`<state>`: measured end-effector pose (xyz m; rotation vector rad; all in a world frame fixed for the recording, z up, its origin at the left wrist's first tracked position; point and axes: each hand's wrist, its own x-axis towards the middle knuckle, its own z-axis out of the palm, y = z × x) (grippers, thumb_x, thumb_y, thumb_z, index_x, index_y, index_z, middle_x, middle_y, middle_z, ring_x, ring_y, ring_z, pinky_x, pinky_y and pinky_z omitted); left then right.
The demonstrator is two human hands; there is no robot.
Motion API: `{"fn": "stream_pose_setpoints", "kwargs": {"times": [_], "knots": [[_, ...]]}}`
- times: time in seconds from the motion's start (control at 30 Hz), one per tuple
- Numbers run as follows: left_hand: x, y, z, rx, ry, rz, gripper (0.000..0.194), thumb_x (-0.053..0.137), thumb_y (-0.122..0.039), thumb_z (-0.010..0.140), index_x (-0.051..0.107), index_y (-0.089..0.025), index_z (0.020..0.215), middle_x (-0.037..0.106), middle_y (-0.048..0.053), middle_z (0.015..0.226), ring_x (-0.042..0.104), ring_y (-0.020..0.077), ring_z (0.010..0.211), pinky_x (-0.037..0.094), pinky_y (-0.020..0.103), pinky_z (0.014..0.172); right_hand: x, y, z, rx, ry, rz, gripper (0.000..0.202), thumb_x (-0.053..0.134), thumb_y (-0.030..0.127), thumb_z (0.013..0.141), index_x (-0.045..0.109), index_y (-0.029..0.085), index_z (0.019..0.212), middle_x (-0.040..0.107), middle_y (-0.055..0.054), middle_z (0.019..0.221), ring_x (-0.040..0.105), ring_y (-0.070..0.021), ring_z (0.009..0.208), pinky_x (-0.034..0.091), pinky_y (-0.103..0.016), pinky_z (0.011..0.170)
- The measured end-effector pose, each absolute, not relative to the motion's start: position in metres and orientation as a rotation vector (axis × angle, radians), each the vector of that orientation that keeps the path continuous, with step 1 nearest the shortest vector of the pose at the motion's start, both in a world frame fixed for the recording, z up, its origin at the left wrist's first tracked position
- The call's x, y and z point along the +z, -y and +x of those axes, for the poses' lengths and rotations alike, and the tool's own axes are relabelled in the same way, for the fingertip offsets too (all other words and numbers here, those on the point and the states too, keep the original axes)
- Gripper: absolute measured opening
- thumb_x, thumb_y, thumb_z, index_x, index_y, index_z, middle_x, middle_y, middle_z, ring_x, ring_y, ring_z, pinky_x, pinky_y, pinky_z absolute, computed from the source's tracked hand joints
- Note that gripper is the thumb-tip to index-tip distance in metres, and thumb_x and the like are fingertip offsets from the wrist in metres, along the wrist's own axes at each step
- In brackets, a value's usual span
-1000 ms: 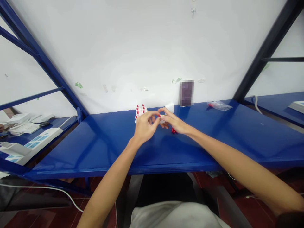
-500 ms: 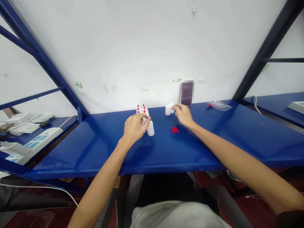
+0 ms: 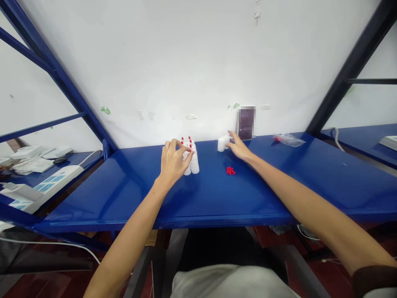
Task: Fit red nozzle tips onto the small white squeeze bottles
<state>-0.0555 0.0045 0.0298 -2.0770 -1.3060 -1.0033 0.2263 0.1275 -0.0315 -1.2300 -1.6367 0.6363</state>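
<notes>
My left hand [image 3: 174,161] has thumb and fingers pinched at the red tip of a white bottle [image 3: 187,172], which stands upright and is partly hidden by the hand. Right beside it are several white bottles with red caps [image 3: 194,166], grouped in close rows. My right hand [image 3: 239,148] reaches to a small cluster of white bottles without red caps [image 3: 221,144]. Its thumb and fingers are apart around the rearmost bottle [image 3: 227,140]; whether they touch it is hard to see. A small pile of loose red caps [image 3: 230,171] lies in front of that hand.
The blue table [image 3: 139,194] backs onto a white wall. A phone-like dark device [image 3: 246,124] leans on the wall behind my right hand. Farther right lies a clear plastic bag with something red inside [image 3: 290,140]. A power strip [image 3: 51,184] is at the left.
The bottle at my left hand has gone from tilted to upright alongside the capped group. My right hand's fingers have spread from a pinch near the uncapped bottles.
</notes>
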Motion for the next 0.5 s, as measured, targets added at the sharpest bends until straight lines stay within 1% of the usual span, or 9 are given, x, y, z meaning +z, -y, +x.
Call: {"fn": "stream_pose_setpoints", "kwargs": {"times": [0.07, 0.17, 0.23, 0.3, 0.33, 0.37, 0.43, 0.5], "knots": [[0.029, -0.006, -0.057, -1.019, 1.303, -2.065, 0.021, 0.063, -0.039, 0.09, 0.074, -0.021, 0.092, 0.059, 0.009, 0.094, 0.051, 0.024, 0.087, 0.042, 0.037, 0.077, -0.033, -0.132, 0.227, 0.736, 1.599, -1.193, 0.07, 0.057, 0.025, 0.074, 0.043, 0.025, 0.142, 0.048, -0.012, 0.144, 0.049, -0.0302, 0.129, 0.039, -0.048, 0.109], [0.031, -0.001, -0.054, -1.129, 1.283, -2.011, 0.021, 0.062, -0.039, 0.09, 0.072, -0.021, 0.097, 0.061, 0.008, 0.091, 0.054, 0.0224, 0.085, 0.039, 0.036, 0.076, -0.034, -0.132, 0.228, 0.74, 1.518, -1.227, 0.059, 0.06, 0.029, 0.074, 0.053, 0.02, 0.132, 0.06, -0.012, 0.125, 0.057, -0.0278, 0.114, 0.045, -0.044, 0.101], [0.032, 0.008, -0.047, -1.248, 1.215, -2.0, 0.018, 0.06, -0.034, 0.09, 0.071, -0.021, 0.09, 0.063, 0.005, 0.081, 0.056, 0.019, 0.076, 0.038, 0.037, 0.077, -0.033, -0.131, 0.228, 0.744, 1.46, -1.264, 0.057, 0.062, 0.037, 0.076, 0.055, 0.02, 0.129, 0.062, -0.011, 0.117, 0.059, -0.0263, 0.105, 0.047, -0.042, 0.094], [0.032, 0.019, -0.032, -1.335, 1.096, -2.091, 0.019, 0.057, -0.028, 0.09, 0.067, -0.019, 0.077, 0.061, 0.0, 0.066, 0.054, 0.0142, 0.062, 0.037, 0.038, 0.079, -0.033, -0.13, 0.226, 0.796, 1.419, -1.254, 0.056, 0.06, 0.044, 0.079, 0.054, 0.021, 0.129, 0.062, -0.01, 0.117, 0.059, -0.025, 0.102, 0.047, -0.039, 0.09], [0.03, 0.024, -0.022, -1.353, 1.037, -2.188, 0.02, 0.055, -0.027, 0.09, 0.065, -0.019, 0.074, 0.059, -0.002, 0.06, 0.052, 0.0124, 0.057, 0.037, 0.038, 0.079, -0.033, -0.13, 0.226, 0.823, 1.407, -1.239, 0.054, 0.059, 0.047, 0.08, 0.055, 0.021, 0.127, 0.062, -0.01, 0.118, 0.058, -0.0244, 0.103, 0.047, -0.038, 0.088], [0.027, 0.027, -0.011, -1.341, 0.984, -2.317, 0.02, 0.054, -0.025, 0.089, 0.063, -0.019, 0.072, 0.058, -0.003, 0.056, 0.05, 0.0108, 0.052, 0.038, 0.037, 0.079, -0.033, -0.13, 0.225, 0.839, 1.4, -1.226, 0.051, 0.057, 0.048, 0.081, 0.056, 0.02, 0.124, 0.063, -0.01, 0.118, 0.058, -0.0237, 0.102, 0.046, -0.036, 0.086], [0.02, 0.028, 0.011, -1.162, 0.957, -2.62, 0.023, 0.054, -0.026, 0.089, 0.062, -0.018, 0.069, 0.059, -0.003, 0.056, 0.051, 0.0104, 0.051, 0.041, 0.035, 0.077, -0.033, -0.13, 0.223, 0.835, 1.393, -1.221, 0.045, 0.058, 0.048, 0.08, 0.059, 0.019, 0.115, 0.065, -0.009, 0.109, 0.058, -0.022, 0.095, 0.046, -0.034, 0.081], [0.013, 0.02, 0.031, -0.954, 1.031, -2.793, 0.025, 0.054, -0.027, 0.088, 0.062, -0.018, 0.066, 0.063, 0.0, 0.064, 0.055, 0.0125, 0.055, 0.044, 0.033, 0.072, -0.032, -0.13, 0.222, 0.818, 1.379, -1.23, 0.039, 0.061, 0.045, 0.076, 0.06, 0.018, 0.104, 0.065, -0.006, 0.095, 0.057, -0.0199, 0.083, 0.045, -0.032, 0.074]]}}
